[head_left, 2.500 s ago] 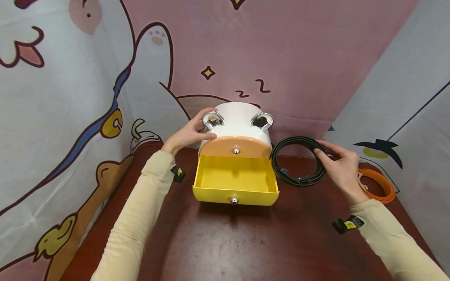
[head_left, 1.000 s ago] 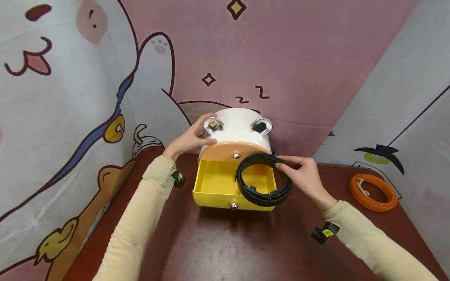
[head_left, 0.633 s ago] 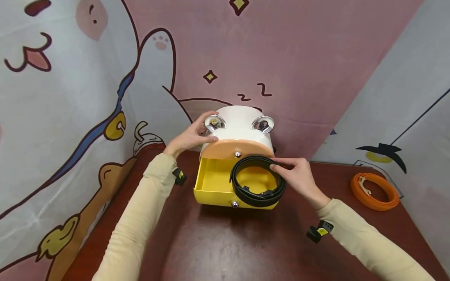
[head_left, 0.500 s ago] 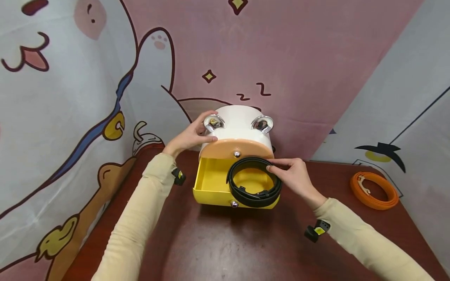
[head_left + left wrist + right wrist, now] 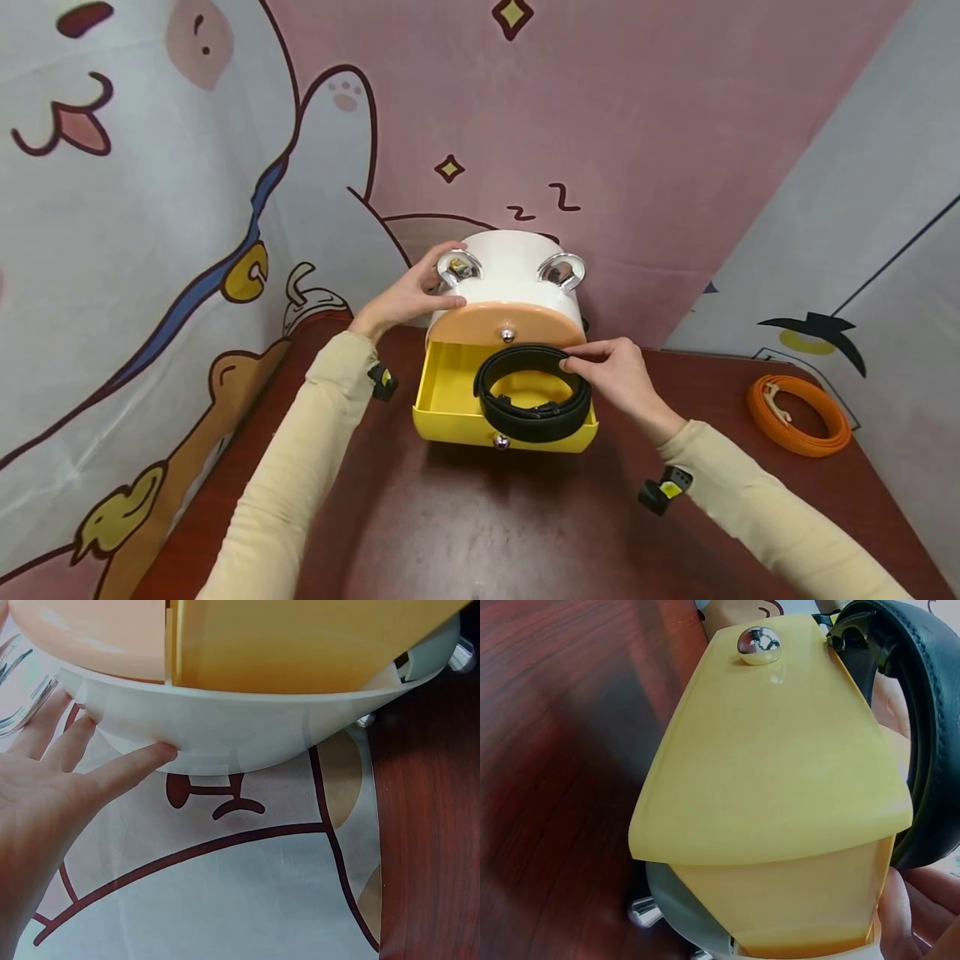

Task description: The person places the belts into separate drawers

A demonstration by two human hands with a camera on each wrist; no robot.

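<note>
Head view: my two hands are well apart. My right hand pinches the rim of a coiled black belt, thumb on the inner face. The belt is held over the right part of the open yellow lower drawer, overlapping its front panel; contact between belt and drawer cannot be determined. My left hand rests against the side of the white drawer cabinet, beside the left chrome ring; left wrist view shows extended fingers touching the side wall. The peach upper drawer is closed. Each drawer carries a round chrome knob. A coiled orange belt lies well apart, at the right of the reddish-brown table. Right wrist view: stitching lines the black belt's edge.
</note>
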